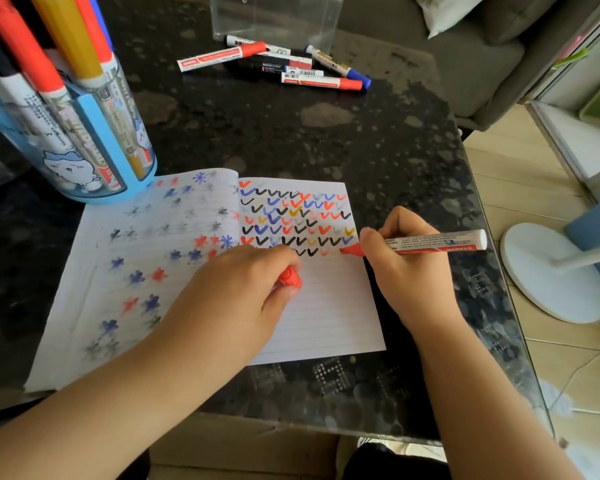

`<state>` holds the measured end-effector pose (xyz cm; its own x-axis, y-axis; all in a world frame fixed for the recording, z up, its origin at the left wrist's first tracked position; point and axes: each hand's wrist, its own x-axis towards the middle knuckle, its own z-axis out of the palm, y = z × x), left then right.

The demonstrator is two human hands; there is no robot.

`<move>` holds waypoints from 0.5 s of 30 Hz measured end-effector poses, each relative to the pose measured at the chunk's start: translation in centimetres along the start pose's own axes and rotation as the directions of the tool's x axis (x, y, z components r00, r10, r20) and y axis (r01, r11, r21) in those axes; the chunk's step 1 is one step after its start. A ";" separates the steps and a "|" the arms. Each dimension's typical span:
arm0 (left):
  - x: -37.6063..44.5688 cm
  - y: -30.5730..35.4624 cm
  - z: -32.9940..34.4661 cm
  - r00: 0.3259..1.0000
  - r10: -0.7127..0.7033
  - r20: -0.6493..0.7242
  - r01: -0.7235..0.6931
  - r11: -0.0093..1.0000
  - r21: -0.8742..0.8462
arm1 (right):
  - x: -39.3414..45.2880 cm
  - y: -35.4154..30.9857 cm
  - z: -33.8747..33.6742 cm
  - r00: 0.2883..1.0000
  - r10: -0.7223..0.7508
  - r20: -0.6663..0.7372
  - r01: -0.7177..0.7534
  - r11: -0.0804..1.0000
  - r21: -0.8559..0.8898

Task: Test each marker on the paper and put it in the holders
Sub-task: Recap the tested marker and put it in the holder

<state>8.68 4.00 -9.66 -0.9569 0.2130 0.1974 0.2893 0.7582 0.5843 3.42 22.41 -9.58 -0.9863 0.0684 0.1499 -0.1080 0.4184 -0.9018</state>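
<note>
While the right hand (404, 268) pinches an uncapped red marker (433, 242), tip on the paper (326, 306), the left hand (243, 292) grips its cap (290, 277). Holder (94, 147) at 10 o'clock looks well stocked; several markers (291, 65) at 12 on the bench (291, 133) seem untested.

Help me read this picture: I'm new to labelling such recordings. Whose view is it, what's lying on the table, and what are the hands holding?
There is no machine: one head-worn camera looks down at a person's bare hands. The right hand grips an uncapped red-tipped white marker, its tip on the open lined notebook full of coloured ticks. The left hand rests on the page, holding the marker's red cap. The notebook lies on a dark speckled table. At far left stands a round blue holder filled with markers. Farther back lie loose capped markers before a clear plastic box.
</note>
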 end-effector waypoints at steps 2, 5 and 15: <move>0.0 0.0 0.0 1.000 0.006 -0.002 -0.006 1.000 -0.001 | 0.1 0.1 0.0 1.000 0.017 0.010 -0.017 1.000 0.006; -0.1 0.0 -0.1 1.000 0.013 0.007 -0.013 1.000 0.002 | 0.2 0.3 0.0 1.000 0.026 -0.009 -0.026 1.000 0.004; 0.2 0.8 -1.0 0.993 -0.115 0.003 0.114 0.985 -0.130 | 0.0 -0.1 -0.5 0.983 0.137 -0.119 -0.116 0.978 0.172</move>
<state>8.75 4.06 -8.33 -0.9839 0.1260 0.1269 0.1789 0.6908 0.7006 3.53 22.85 -9.24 -0.9701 0.2320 0.0717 -0.0130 0.2454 -0.9693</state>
